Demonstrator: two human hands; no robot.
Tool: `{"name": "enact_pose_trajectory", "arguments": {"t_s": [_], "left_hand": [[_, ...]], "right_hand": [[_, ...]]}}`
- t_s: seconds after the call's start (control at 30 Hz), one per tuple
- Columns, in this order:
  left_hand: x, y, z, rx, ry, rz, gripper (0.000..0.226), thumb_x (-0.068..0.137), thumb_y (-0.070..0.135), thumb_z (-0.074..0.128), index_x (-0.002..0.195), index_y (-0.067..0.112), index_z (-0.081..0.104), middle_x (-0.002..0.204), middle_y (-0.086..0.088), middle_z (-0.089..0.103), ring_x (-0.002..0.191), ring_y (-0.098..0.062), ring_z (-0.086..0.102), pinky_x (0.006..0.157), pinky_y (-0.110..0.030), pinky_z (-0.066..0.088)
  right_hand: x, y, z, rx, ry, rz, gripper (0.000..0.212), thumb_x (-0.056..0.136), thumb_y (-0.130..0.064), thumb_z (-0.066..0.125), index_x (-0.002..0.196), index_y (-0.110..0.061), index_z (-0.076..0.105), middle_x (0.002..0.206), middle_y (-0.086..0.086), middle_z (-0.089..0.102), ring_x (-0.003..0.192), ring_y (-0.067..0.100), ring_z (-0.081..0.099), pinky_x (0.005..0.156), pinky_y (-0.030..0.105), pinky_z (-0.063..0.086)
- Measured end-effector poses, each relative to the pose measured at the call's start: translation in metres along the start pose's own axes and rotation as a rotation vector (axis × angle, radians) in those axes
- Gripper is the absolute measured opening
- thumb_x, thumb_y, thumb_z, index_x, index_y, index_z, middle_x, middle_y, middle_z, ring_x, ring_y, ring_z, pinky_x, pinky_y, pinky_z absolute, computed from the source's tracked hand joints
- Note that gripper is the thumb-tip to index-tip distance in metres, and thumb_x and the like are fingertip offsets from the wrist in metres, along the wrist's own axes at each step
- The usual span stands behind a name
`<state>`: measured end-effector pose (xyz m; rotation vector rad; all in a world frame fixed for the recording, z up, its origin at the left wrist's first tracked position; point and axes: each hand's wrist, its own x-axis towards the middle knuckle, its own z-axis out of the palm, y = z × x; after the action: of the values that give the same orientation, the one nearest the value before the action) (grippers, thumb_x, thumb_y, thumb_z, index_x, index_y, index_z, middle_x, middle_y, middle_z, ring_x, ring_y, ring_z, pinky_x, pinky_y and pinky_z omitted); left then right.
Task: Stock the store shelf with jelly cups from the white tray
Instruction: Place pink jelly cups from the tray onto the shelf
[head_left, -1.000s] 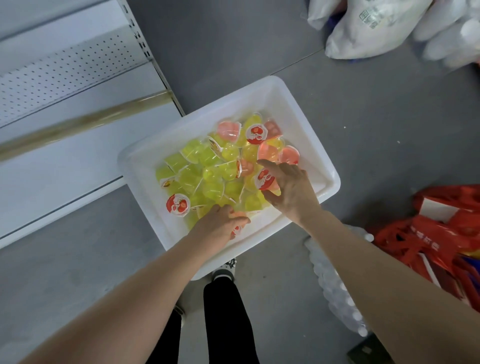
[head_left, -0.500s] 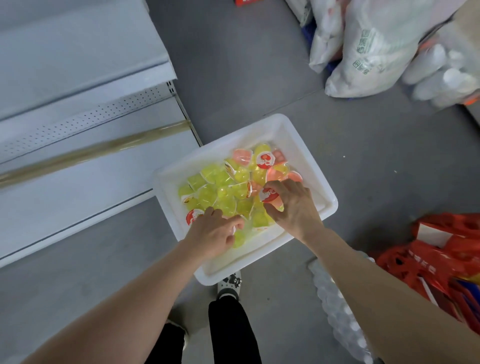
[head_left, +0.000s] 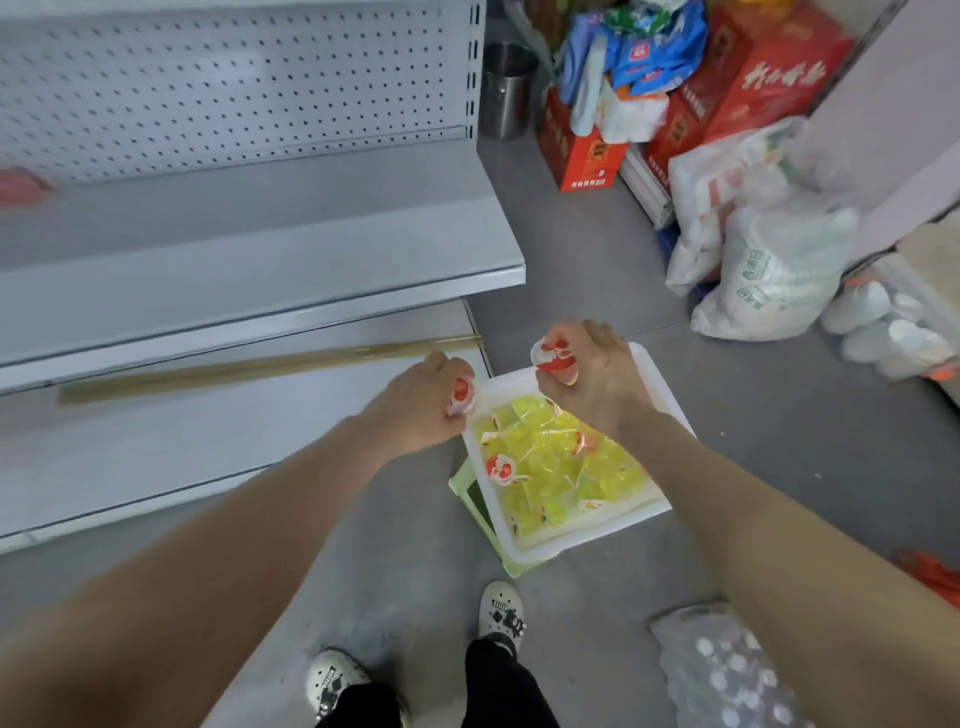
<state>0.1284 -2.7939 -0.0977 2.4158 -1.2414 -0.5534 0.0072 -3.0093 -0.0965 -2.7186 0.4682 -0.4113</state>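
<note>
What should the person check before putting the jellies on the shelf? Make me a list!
1. Left hand grips a red-lidded jelly cup: ok.
2. Right hand grips pink jelly: ok.
3. Exact count in each hand: cannot tell, the fingers hide it.
4. Shelf has bare room near its front edge: ok.
5. White tray holds more yellow cups for later: ok.
6. Tray sits steady on the green stand: cannot tell, the stand is mostly hidden.
</note>
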Motion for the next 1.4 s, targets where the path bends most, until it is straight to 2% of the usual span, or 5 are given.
{"name": "enact_pose_trajectory", "arguments": {"t_s": [0.5,0.83,1.07,1.23,1.4], "left_hand": [[-0.144,-0.085,-0.245,0.073,0.502,0.027,0.055,0.079,0.054,0.054,0.124,0.023,0.058,0.109,-0.004,0.060,0.104,-0.023,0.052,0.086,-0.027,0.037],[-0.200,-0.127,-0.354,0.021,0.760,-0.050,0.048,0.085,0.044,0.068,0.126,0.022,0.058,0.112,-0.001,0.060,0.104,-0.019,0.057,0.084,-0.025,0.041],[-0.204,-0.146,-0.389,-0.132,0.806,-0.128,0.038,0.084,0.049,0.068,0.111,0.029,0.049,0.106,0.011,0.066,0.056,0.000,0.053,0.044,-0.018,0.036],[-0.181,-0.163,-0.415,-0.064,0.871,-0.120,0.039,0.081,0.052,0.069,0.103,0.028,0.051,0.101,0.007,0.068,0.087,-0.014,0.063,0.074,-0.031,0.050],[-0.153,-0.183,-0.439,-0.075,0.900,-0.135,0.039,0.079,0.050,0.072,0.103,0.029,0.052,0.101,0.010,0.068,0.087,-0.011,0.062,0.073,-0.027,0.047]], "right_hand": [[0.092,-0.264,-0.078,0.024,0.204,-0.401,0.040,0.078,-0.050,0.062,0.095,-0.015,0.055,0.081,0.001,0.060,0.077,0.027,0.054,0.071,0.038,0.043],[0.151,-0.384,-0.124,0.043,0.201,-0.494,0.039,0.083,-0.049,0.064,0.097,-0.017,0.046,0.083,-0.003,0.056,0.085,0.026,0.052,0.078,0.040,0.039],[0.210,-0.434,-0.134,0.074,0.186,-0.479,0.037,0.075,-0.048,0.069,0.085,-0.020,0.047,0.082,-0.003,0.058,0.087,0.026,0.052,0.076,0.040,0.045],[0.263,-0.458,-0.130,0.104,0.231,-0.505,0.041,0.079,-0.054,0.071,0.087,-0.019,0.051,0.072,-0.015,0.045,0.092,0.023,0.043,0.077,0.037,0.038],[0.321,-0.479,-0.118,-0.005,0.140,-0.459,0.034,0.078,-0.045,0.069,0.095,-0.023,0.050,0.080,-0.007,0.051,0.103,0.025,0.044,0.083,0.037,0.029]]}}
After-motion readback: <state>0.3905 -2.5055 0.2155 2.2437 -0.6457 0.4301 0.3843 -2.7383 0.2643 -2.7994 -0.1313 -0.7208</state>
